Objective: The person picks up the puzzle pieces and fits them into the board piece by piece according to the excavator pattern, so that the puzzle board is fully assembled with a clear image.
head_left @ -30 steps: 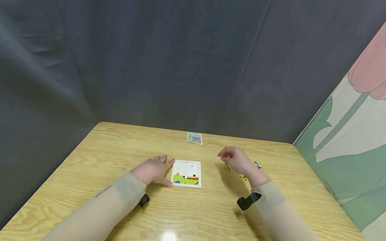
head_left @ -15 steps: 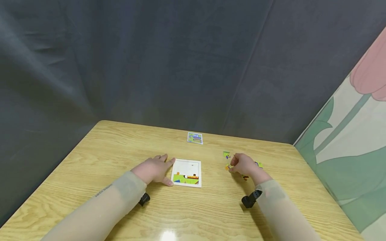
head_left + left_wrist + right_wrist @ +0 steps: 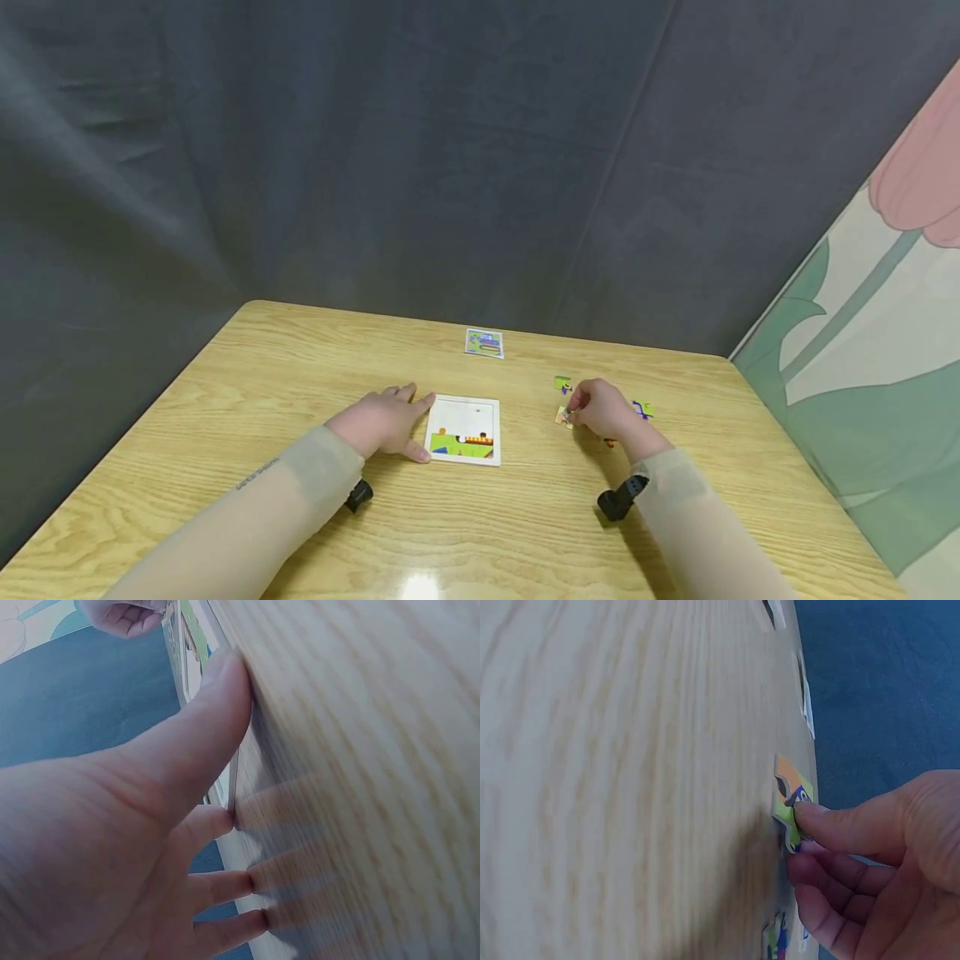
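My left hand (image 3: 382, 423) lies with spread fingers at the left side of a white square puzzle tray (image 3: 495, 417). In the left wrist view the left thumb (image 3: 214, 705) and forefinger meet the tray's edge. Green pieces with a red and yellow strip fill the tray's lower part; its upper part is bare white. To the right, my right hand (image 3: 603, 407) pinches a jigsaw piece (image 3: 564, 417). The right wrist view shows that jigsaw piece (image 3: 789, 799), orange, green and blue, tilted between thumb and fingers close over the table.
Loose jigsaw pieces lie around the right hand: a green one (image 3: 562, 383) behind, a green and blue one (image 3: 645, 409) to the right, and another (image 3: 611, 442) partly hidden by the wrist. A small picture card (image 3: 483, 343) lies near the wooden table's (image 3: 337, 333) back edge.
My right hand has come down and slightly right from above the pieces, and now pinches the orange and green jigsaw piece, which has tilted. The left hand stays at the tray.
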A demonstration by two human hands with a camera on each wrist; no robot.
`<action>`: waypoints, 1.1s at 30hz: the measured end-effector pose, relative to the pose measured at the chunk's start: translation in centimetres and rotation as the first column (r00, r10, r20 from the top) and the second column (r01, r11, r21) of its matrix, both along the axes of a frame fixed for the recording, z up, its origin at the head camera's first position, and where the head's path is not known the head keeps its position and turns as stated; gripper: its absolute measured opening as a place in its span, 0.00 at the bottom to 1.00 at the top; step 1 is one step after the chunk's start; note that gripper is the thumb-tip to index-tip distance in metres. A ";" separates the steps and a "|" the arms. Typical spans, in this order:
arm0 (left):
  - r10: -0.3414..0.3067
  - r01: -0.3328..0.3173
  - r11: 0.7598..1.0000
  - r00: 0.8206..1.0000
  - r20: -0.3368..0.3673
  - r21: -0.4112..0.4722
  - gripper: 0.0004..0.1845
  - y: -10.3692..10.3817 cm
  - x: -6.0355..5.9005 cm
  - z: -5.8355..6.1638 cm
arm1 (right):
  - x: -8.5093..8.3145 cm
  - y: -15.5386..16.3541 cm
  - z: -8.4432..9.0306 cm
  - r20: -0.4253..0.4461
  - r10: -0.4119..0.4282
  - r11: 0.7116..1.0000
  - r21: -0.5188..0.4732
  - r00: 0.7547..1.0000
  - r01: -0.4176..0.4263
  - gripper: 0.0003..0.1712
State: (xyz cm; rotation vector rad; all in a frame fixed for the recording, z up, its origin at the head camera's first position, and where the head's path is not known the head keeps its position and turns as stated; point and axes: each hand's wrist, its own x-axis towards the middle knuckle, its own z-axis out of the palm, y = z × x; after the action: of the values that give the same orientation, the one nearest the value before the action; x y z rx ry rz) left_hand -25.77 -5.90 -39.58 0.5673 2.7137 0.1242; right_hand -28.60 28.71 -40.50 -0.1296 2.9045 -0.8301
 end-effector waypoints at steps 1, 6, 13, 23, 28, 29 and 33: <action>0.001 -0.001 1.000 1.000 0.000 0.002 0.54 0.0 0.0 0.0 | -0.1 -0.1 0.1 -0.001 0.005 1.000 -0.008 1.000 -0.005 0.09; 0.000 0.000 1.000 1.000 -0.006 0.011 0.53 0.1 0.3 0.4 | -0.3 -1.5 0.8 0.032 0.041 0.978 -0.207 0.999 -0.033 0.05; -0.001 0.001 1.000 1.000 -0.003 0.002 0.53 0.3 0.2 0.5 | -0.3 -6.3 0.8 0.089 0.157 0.878 -0.469 0.984 -0.098 0.03; 0.011 -0.011 1.000 1.000 0.001 -0.022 0.52 0.3 0.2 0.6 | -0.6 -13.4 -0.8 0.112 0.152 0.900 -0.426 0.982 -0.091 0.03; 0.010 -0.010 1.000 1.000 0.005 -0.019 0.52 0.3 0.3 0.7 | -0.6 -15.0 -1.0 0.107 0.161 0.925 -0.363 0.981 -0.112 0.03; 0.007 -0.007 1.000 1.000 0.002 -0.019 0.52 0.3 0.3 0.7 | -0.6 -15.2 -0.9 0.104 0.168 0.928 -0.352 0.980 -0.122 0.03; -0.011 0.010 1.000 1.000 -0.010 -0.023 0.52 0.2 0.3 0.6 | -0.7 -15.5 -0.7 0.112 0.199 0.927 -0.345 0.973 -0.150 0.04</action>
State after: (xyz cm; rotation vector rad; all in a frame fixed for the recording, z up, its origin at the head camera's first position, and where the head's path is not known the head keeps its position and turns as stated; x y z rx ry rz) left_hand -25.46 -5.72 -38.98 0.5768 2.7181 0.0869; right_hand -29.28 13.20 -41.24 -0.3389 2.5475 -1.2350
